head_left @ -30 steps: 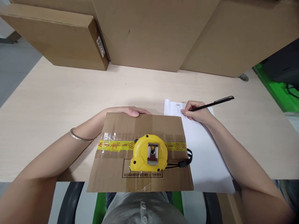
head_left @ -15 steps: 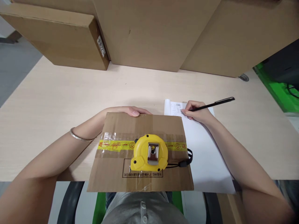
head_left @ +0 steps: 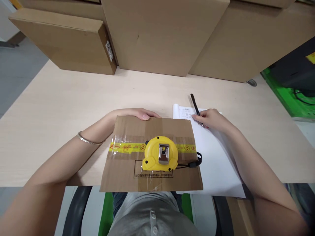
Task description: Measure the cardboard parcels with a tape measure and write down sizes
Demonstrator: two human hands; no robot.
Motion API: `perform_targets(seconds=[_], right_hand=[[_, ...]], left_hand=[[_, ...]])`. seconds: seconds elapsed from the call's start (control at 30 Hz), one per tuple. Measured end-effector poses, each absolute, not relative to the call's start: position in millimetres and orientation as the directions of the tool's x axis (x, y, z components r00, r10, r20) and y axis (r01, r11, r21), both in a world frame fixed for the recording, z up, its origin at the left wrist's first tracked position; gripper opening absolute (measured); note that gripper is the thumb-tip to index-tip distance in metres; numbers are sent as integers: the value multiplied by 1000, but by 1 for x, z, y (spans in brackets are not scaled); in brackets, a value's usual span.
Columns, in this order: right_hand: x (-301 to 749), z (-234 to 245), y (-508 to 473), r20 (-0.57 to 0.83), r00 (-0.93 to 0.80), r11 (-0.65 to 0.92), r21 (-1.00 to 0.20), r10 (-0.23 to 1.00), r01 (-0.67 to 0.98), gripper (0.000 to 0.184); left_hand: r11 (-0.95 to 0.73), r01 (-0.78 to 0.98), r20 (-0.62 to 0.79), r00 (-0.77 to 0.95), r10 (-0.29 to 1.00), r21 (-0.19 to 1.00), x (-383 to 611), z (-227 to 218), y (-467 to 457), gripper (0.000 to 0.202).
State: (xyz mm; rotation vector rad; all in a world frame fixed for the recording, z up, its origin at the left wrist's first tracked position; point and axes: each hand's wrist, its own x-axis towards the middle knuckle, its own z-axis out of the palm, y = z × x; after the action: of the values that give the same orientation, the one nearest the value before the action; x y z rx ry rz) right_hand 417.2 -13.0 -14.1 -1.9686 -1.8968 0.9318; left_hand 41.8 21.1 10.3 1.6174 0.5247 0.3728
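A small cardboard box (head_left: 123, 173) with yellow printed tape lies in front of me at the table's near edge. On top of it rests a yellow tape measure (head_left: 152, 154) with a black wrist strap. My left hand (head_left: 140, 113) lies along the box's far edge, its fingers stretched out and partly hidden behind it. Beside the box is a pad of white paper (head_left: 211, 160) with handwriting near its top, its left part covered by the box. Over the pad, my right hand (head_left: 211, 118) is closed around a black pen (head_left: 195, 104), which points up and away from me.
Large cardboard boxes (head_left: 162, 39) stand along the back of the pale table (head_left: 73, 98). A flatter carton (head_left: 66, 42) leans at the back left. Black equipment (head_left: 290, 72) sits on a green surface at the far right. Chair armrests (head_left: 76, 209) flank me below.
The pen has turned in my right hand, from pointing right to pointing up and away, its tip off the handwriting. My left hand stays on the box. The view has shifted slightly.
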Motion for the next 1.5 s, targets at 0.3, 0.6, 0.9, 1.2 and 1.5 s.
perform_targets(seconds=[0.3, 0.6, 0.9, 1.2, 1.5], right_hand=[[375, 42, -46, 204, -92, 167, -386, 975, 907, 32], [288, 78, -116, 209, -663, 677, -424, 719, 601, 65], [254, 69, -117, 314, -485, 562, -629, 816, 538, 62], [197, 82, -77, 204, -795, 778, -445, 571, 444, 33], [282, 88, -95, 219, -758, 723, -542, 615, 429, 53]], left_hand=[[-234, -3, 183, 637, 749, 972, -39, 30, -14, 64], [-357, 77, 208, 693, 691, 931, -49, -15, -85, 123], [-328, -49, 273, 677, 683, 943, -37, -14, -83, 111], [-442, -34, 362, 633, 684, 896, -35, -22, -90, 100], [-611, 87, 390, 696, 602, 787, -39, -22, -88, 64]])
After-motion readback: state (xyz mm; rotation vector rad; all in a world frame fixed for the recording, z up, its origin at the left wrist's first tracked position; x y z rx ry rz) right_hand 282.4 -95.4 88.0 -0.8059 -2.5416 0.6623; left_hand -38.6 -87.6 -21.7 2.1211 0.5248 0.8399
